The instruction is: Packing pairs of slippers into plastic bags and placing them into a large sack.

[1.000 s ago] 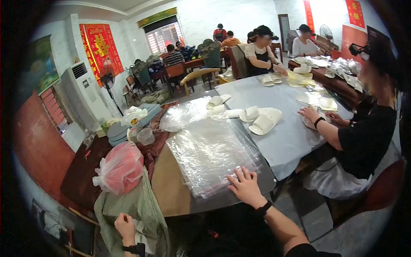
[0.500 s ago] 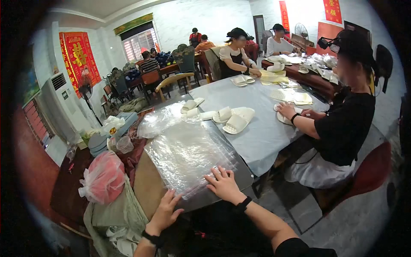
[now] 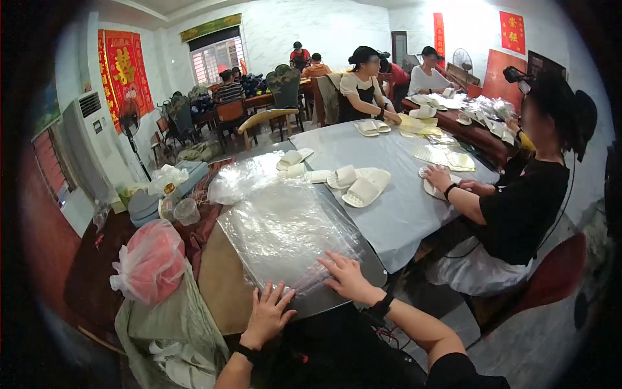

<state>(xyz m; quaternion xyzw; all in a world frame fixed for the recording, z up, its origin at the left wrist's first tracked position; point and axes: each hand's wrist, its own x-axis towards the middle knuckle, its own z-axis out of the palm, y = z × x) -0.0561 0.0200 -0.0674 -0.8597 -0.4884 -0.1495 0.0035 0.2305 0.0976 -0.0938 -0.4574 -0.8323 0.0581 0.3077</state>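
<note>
A stack of clear plastic bags (image 3: 285, 236) lies flat on the near end of the round table (image 3: 223, 285), a glossy, crinkled, see-through rectangle with its near edge fanned into loose sheets. The left hand (image 3: 267, 316) rests on the near left corner of the stack, fingers spread flat, pinching nothing. The right hand (image 3: 348, 277) lies on the near right corner, fingers also spread and pressed down on the sheets.

To the left, a pink-red plastic sack (image 3: 150, 262) sits bulging and knotted on a grey-green cloth bag (image 3: 172, 324). A second heap of clear plastic (image 3: 243, 178) lies farther along the table, just beyond the stack. On the far left wall hangs a tall red banner with gold characters (image 3: 123, 71); two more red hangings (image 3: 512, 32) show on the far right wall. A white standing air conditioner (image 3: 81, 152) stands against the left wall.

Several pairs of white slippers (image 3: 359, 185) lie on the grey tablecloth (image 3: 395, 214) in the middle. A person in a black shirt (image 3: 525, 201) sits at the right with one hand on a slipper. At least six other people sit at the far tables.
</note>
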